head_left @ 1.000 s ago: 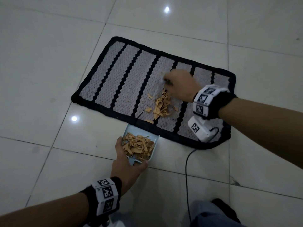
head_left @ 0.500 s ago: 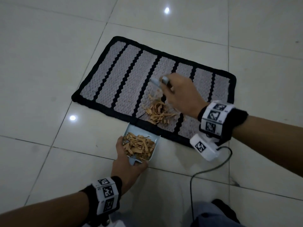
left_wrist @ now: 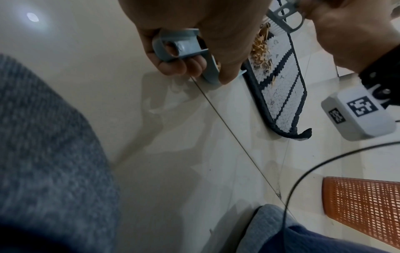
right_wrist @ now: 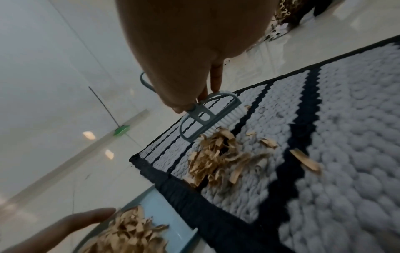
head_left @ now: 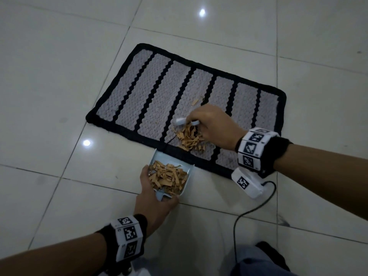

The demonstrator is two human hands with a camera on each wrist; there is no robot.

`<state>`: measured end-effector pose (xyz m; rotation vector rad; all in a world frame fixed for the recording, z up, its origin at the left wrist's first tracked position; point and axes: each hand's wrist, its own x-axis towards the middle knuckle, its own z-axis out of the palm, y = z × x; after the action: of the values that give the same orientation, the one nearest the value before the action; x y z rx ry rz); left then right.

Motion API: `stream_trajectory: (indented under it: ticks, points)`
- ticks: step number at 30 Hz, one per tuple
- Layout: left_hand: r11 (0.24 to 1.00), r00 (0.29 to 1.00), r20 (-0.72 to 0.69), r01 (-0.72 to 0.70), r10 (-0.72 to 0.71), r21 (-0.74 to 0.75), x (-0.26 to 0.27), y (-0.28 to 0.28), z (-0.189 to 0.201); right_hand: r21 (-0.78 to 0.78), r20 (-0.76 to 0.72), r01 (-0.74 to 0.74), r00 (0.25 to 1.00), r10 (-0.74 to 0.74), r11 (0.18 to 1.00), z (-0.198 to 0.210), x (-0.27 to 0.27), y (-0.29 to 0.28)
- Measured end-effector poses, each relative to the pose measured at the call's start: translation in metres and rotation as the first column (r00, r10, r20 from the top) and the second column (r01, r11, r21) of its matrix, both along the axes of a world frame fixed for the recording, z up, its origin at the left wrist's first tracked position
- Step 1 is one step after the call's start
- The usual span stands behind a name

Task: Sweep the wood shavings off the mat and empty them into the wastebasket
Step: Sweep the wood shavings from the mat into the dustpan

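Observation:
A grey mat (head_left: 151, 96) with black stripes lies on the tiled floor. My right hand (head_left: 215, 128) grips a small blue-grey brush (head_left: 180, 121) whose bristles touch a pile of wood shavings (head_left: 189, 139) near the mat's near edge. Two loose shavings (head_left: 196, 102) lie farther up the mat. My left hand (head_left: 153, 202) holds the handle of a light blue dustpan (head_left: 169, 159), whose lip meets the mat's edge. It holds a heap of shavings (head_left: 169, 177). The right wrist view shows the brush (right_wrist: 207, 118) behind the pile (right_wrist: 218, 159). An orange mesh wastebasket (left_wrist: 361, 207) stands on the floor, seen only in the left wrist view.
A black cable (head_left: 249, 212) runs from the right wrist's white sensor box (head_left: 247, 184) across the floor toward my leg (head_left: 258, 263). A small green object (right_wrist: 121, 130) lies far off on the tiles. Bare floor surrounds the mat.
My right hand has drawn the brush toward the mat's near edge, pushing the shavings pile closer to the dustpan. The left hand and dustpan have stayed put.

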<state>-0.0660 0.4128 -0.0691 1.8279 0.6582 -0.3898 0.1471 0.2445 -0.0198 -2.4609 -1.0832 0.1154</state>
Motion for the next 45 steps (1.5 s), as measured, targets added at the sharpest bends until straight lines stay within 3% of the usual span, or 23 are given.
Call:
stream_trajectory:
  ticks: [5, 8, 10, 17, 26, 31, 35, 41, 45]
  points:
    - [1.000, 1.000, 0.009, -0.007, 0.007, 0.006, -0.001, 0.000, -0.003, 0.207, -0.122, 0.306, 0.951, -0.285, 0.929, 0.020, 0.000, -0.036]
    - [1.000, 1.000, 0.009, -0.012, 0.012, 0.016, -0.001, -0.001, -0.002, 0.221, -0.073, 0.516, 0.855, -0.513, 0.828, 0.031, 0.009, -0.056]
    - [1.000, 1.000, 0.015, -0.014, 0.013, 0.016, 0.000, -0.002, 0.001, 0.187, -0.039, 0.563, 0.823, -0.567, 0.805, 0.034, 0.013, -0.068]
    - [1.000, 1.000, 0.013, -0.003, 0.002, 0.020, 0.001, -0.002, 0.007, -0.039, -0.104, 0.461, 0.881, -0.462, 0.887, 0.011, -0.009, -0.057]
    - [1.000, 1.000, 0.003, 0.004, -0.004, 0.013, 0.002, -0.001, 0.009, 0.044, -0.158, 0.247, 0.958, -0.238, 0.968, 0.009, -0.029, -0.004]
    - [1.000, 1.000, 0.009, 0.005, -0.005, 0.008, 0.002, 0.000, 0.007, 0.154, -0.186, 0.392, 0.913, -0.363, 0.907, 0.026, -0.014, -0.014]
    - [1.000, 1.000, 0.008, 0.000, 0.000, 0.007, 0.001, 0.000, 0.005, 0.119, -0.085, 0.437, 0.899, -0.429, 0.892, 0.022, -0.001, -0.032]
    - [1.000, 1.000, -0.004, 0.003, -0.003, 0.029, 0.001, -0.001, 0.004, -0.021, -0.044, 0.163, 0.986, -0.164, 0.986, 0.001, -0.036, -0.006]
    - [0.999, 1.000, -0.003, -0.003, 0.004, 0.044, 0.000, -0.001, 0.001, -0.026, -0.049, -0.023, 0.999, 0.021, 0.999, 0.001, -0.058, 0.022]
